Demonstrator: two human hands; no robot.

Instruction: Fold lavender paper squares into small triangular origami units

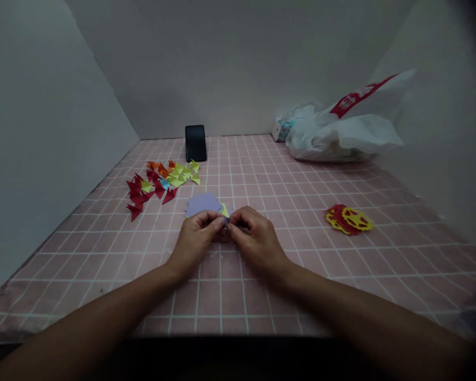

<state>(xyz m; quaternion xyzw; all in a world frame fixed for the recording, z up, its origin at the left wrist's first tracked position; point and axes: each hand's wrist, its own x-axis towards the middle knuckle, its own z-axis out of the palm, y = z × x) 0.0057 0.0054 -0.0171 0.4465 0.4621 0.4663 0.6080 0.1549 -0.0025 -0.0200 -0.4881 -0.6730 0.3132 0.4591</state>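
Head view, left to right: a plain white wall panel (pixel 43 132) borders the left edge of the surface (pixel 289 201), which is covered in pink cloth with a white grid. Set in from that edge, toward the far left corner, lies a cluster of small pointed folded-paper pieces (pixel 159 189) in red, orange, yellow and light blue. Just behind it, a black rectangular phone-like device (pixel 195 143) stands tilted before the far edge. Flat lavender paper pieces (pixel 203 202) with notched rims lie mid-surface, just beyond the left hand (pixel 200 233).

Both forearms cross the near edge and angle inward; thumbs and fingertips meet, both hands pinching a small dark purple piece (pixel 227 219) between them, its shape mostly hidden. Right of the right hand (pixel 257 238), a broad stretch of grid reaches to red and yellow openwork paper cut-outs (pixel 349 219), stacked nearer the right edge. Toward the far right corner, a small patterned white box (pixel 278 130) sits beside a crumpled white plastic bag with red print (pixel 333 137).
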